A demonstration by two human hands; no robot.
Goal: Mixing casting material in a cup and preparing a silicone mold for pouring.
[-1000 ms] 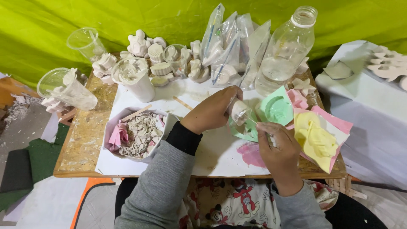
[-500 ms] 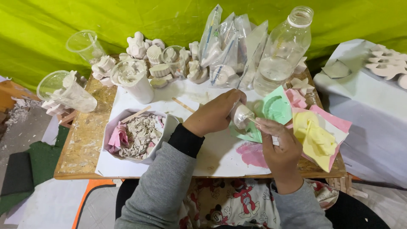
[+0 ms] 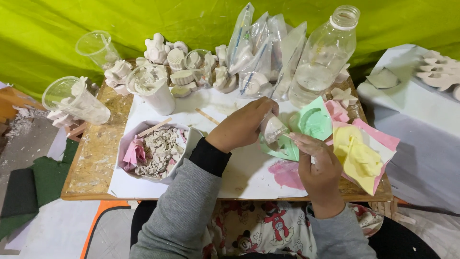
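Note:
My left hand [image 3: 242, 124] grips a small clear plastic cup [image 3: 274, 129] tilted on its side, white inside, over a mint-green mould [image 3: 314, 122]. My right hand [image 3: 316, 165] sits just below the cup with its fingers pinched near the cup's mouth; what it pinches is too small to tell. A second green mould [image 3: 285, 148] lies under the cup. To the right lie a yellow mould [image 3: 357, 156] and pink moulds [image 3: 338, 111]. All rest on a small wooden table [image 3: 93, 158] covered with white paper.
A bowl of broken plaster scraps [image 3: 155, 149] stands left of my left arm. White plaster figures [image 3: 165, 52], clear cups [image 3: 79, 100], plastic bags [image 3: 261, 52] and a large clear bottle [image 3: 323, 57] crowd the back. A grey table with white casts [image 3: 438, 72] stands at right.
My left hand has tipped the small cup a little further over the green moulds. My right hand has risen slightly toward the cup's mouth.

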